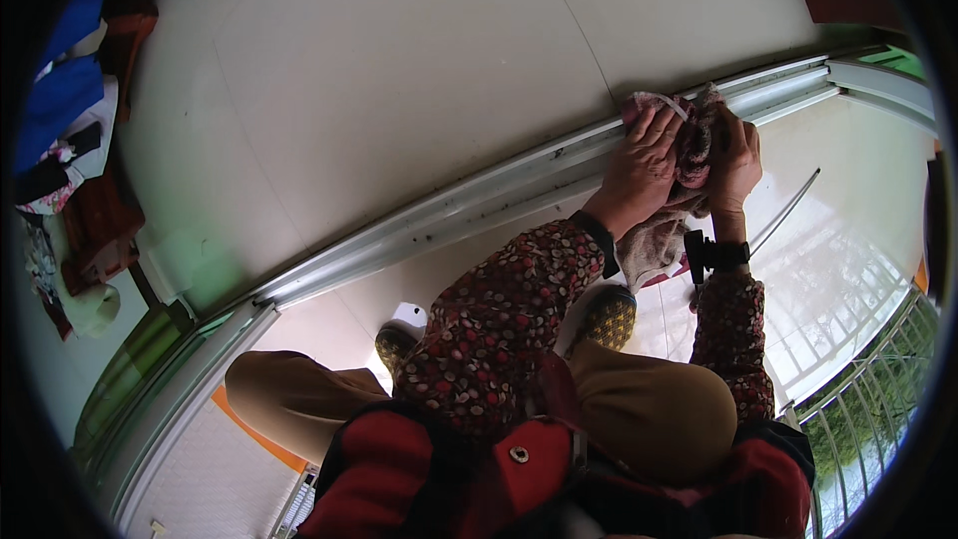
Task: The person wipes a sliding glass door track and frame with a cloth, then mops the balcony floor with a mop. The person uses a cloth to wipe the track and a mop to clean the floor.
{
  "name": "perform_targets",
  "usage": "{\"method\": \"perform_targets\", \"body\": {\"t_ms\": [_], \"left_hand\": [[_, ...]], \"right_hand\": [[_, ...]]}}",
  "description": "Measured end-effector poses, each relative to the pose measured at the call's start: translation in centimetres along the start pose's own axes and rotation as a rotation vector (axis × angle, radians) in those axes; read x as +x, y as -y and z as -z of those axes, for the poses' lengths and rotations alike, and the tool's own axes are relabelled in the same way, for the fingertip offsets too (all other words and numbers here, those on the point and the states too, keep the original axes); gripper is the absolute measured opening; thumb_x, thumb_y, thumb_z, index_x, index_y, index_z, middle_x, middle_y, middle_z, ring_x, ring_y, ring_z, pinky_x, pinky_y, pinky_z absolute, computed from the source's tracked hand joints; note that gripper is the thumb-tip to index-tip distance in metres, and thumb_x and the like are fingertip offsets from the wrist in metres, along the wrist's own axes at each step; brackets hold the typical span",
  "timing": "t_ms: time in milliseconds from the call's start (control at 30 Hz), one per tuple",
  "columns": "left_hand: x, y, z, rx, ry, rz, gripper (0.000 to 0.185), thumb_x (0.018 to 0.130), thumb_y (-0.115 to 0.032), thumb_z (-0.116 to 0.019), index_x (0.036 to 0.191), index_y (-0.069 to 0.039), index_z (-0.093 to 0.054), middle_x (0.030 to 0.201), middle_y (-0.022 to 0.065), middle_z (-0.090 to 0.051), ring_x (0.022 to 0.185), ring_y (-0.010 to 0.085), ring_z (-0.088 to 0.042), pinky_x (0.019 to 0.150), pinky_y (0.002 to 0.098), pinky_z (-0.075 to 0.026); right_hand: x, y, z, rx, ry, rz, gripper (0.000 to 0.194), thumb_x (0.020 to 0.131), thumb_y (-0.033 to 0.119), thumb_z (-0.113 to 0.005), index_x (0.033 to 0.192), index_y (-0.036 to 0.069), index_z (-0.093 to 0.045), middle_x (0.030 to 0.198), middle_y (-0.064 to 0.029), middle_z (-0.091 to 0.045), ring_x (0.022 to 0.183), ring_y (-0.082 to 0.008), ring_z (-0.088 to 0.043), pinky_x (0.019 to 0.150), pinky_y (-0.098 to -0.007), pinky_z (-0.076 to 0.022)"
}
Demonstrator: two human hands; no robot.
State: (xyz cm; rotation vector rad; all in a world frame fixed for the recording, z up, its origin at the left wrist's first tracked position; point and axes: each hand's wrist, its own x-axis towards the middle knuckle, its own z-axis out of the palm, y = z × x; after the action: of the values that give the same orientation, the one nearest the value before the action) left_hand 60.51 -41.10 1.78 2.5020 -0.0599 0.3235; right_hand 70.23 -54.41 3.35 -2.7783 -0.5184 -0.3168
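Observation:
Both of my hands are on a crumpled reddish-brown cloth (696,142) that lies over the metal track of a sliding door (479,198). My left hand (644,172) presses its fingers onto the cloth's near-left part. The right hand (736,161) grips the other side of it, fingers curled into the folds and thumb side hidden. A loose end of the cloth hangs down toward my shoe (610,317). Dark specks of dirt dot the track to the left of my hands. A black band (724,254) is on my right wrist.
Pale floor tiles (419,75) lie beyond the track. Wooden furniture (105,224) with clothes (67,112) on it stands at the left. A thin rod (786,209) is on the tiles at the right, near a balcony railing (861,397). The door frame (187,397) rises at lower left.

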Motion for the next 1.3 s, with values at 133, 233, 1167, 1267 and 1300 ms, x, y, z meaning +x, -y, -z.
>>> {"method": "perform_targets", "body": {"t_ms": [133, 233, 1167, 1267, 1300], "left_hand": [[-1.3, 0.6, 0.4, 0.050, 0.009, -0.035, 0.041, 0.090, -0.017, -0.060, 0.123, 0.007, -0.065, 0.147, 0.0168, -0.052, 0.144, 0.0301, -0.041, 0.124, 0.0458, -0.025], [-8.7, 3.1, 5.1, 0.039, 0.073, 0.047, 0.043, 0.088, -0.011, -0.064, 0.128, 0.005, -0.062, 0.147, 0.0162, -0.053, 0.143, 0.0298, -0.042, 0.121, 0.0449, -0.031], [-17.1, 9.5, 13.6, -0.089, -0.069, 0.302, 0.015, 0.083, 0.005, -0.067, 0.097, 0.000, -0.068, 0.096, 0.0119, -0.065, 0.090, 0.0328, -0.062, 0.077, 0.0411, -0.052], [-22.4, 10.7, 17.9, -0.005, -0.165, 0.367, 0.009, 0.085, 0.004, -0.068, 0.093, 0.000, -0.069, 0.093, 0.0123, -0.066, 0.087, 0.0307, -0.063, 0.077, 0.0396, -0.052], [-23.2, 10.8, 18.3, 0.031, -0.093, 0.427, 0.010, 0.085, 0.005, -0.068, 0.093, 0.000, -0.069, 0.093, 0.0124, -0.066, 0.087, 0.0308, -0.063, 0.077, 0.0396, -0.052]], "right_hand": [[0.0, -0.4, -0.2, 0.053, -0.057, 0.039, 0.020, 0.090, 0.014, -0.069, 0.110, 0.014, -0.071, 0.091, -0.0070, -0.065, 0.086, -0.0297, -0.065, 0.072, -0.0408, -0.0543], [-3.3, 3.8, -0.7, 0.143, -0.007, 0.207, 0.025, 0.083, 0.009, -0.069, 0.108, 0.010, -0.069, 0.089, -0.0101, -0.062, 0.085, -0.0319, -0.063, 0.071, -0.0422, -0.0537], [-10.5, 16.4, -1.1, 0.500, 0.214, 0.360, 0.030, 0.077, 0.007, -0.069, 0.107, 0.008, -0.065, 0.085, -0.0094, -0.057, 0.077, -0.0316, -0.061, 0.063, -0.0419, -0.0531], [-12.0, 19.4, -1.8, 0.609, 0.290, 0.488, 0.032, 0.075, 0.009, -0.071, 0.106, 0.006, -0.065, 0.083, -0.0075, -0.054, 0.076, -0.0282, -0.060, 0.063, -0.0393, -0.0530], [-12.6, 20.2, -1.9, 0.630, 0.300, 0.477, 0.034, 0.075, 0.008, -0.071, 0.108, 0.007, -0.065, 0.083, -0.0080, -0.054, 0.076, -0.0290, -0.060, 0.064, -0.0401, -0.0533]]}}
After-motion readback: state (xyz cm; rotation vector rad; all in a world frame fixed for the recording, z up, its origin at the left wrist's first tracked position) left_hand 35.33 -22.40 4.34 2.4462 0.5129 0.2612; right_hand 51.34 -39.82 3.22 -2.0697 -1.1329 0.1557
